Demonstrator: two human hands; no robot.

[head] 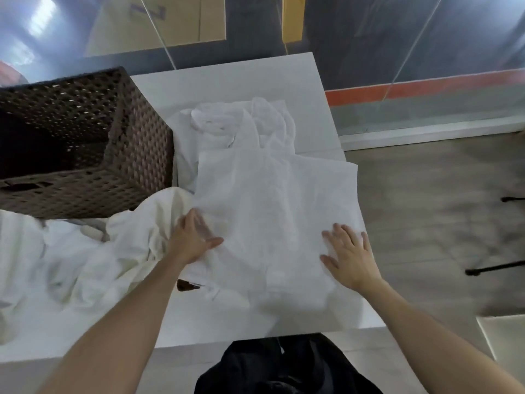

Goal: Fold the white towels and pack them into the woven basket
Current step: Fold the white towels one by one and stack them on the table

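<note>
A white towel (pixel 272 211) lies spread flat on the white table (pixel 227 81) in front of me. My left hand (pixel 193 240) rests on its left edge with fingers straight. My right hand (pixel 349 254) presses flat on its right side near the table edge, fingers spread. A crumpled pile of white towels (pixel 241 120) sits behind the flat one. More bunched white cloth (pixel 85 260) lies to the left. The dark brown woven basket (pixel 136 155) stands at the left rear, and its inside looks dark.
The table's right edge drops to a wood-look floor (pixel 426 209). Black tripod legs (pixel 494 267) stand on the floor at right. A clear plastic sheet and a cardboard box (pixel 159 21) are behind the table.
</note>
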